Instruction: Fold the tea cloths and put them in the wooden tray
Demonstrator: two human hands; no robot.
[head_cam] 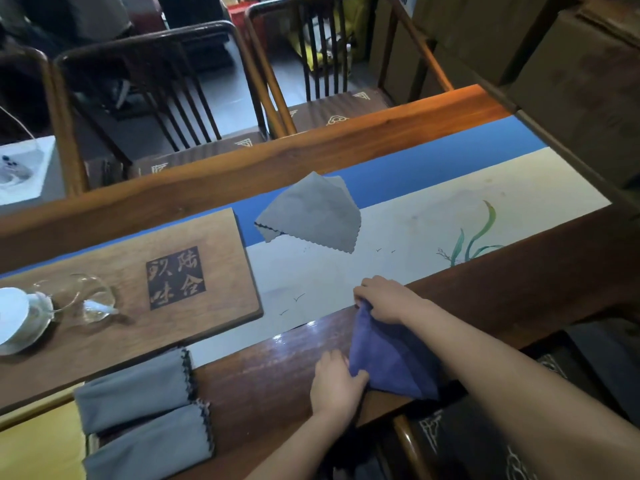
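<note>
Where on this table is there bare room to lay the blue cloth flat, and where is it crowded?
Free: the pale runner between the loose grey cloth and the painted reeds, and the strip between that cloth and the right hand. Crowded: the wooden board with glassware, and two folded grey cloths left of the left hand, which holds the blue cloth.

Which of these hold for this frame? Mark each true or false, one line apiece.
1. Both hands hold the blue cloth. True: the left hand pinches its near corner, the right hand its far corner.
2. The loose grey cloth lies on the wooden tea board. False: it lies on the table runner, beside the board.
3. Two folded grey cloths lie side by side at lower left. True.
4. The glass pitcher stands on the runner. False: it stands on the wooden tea board.
</note>
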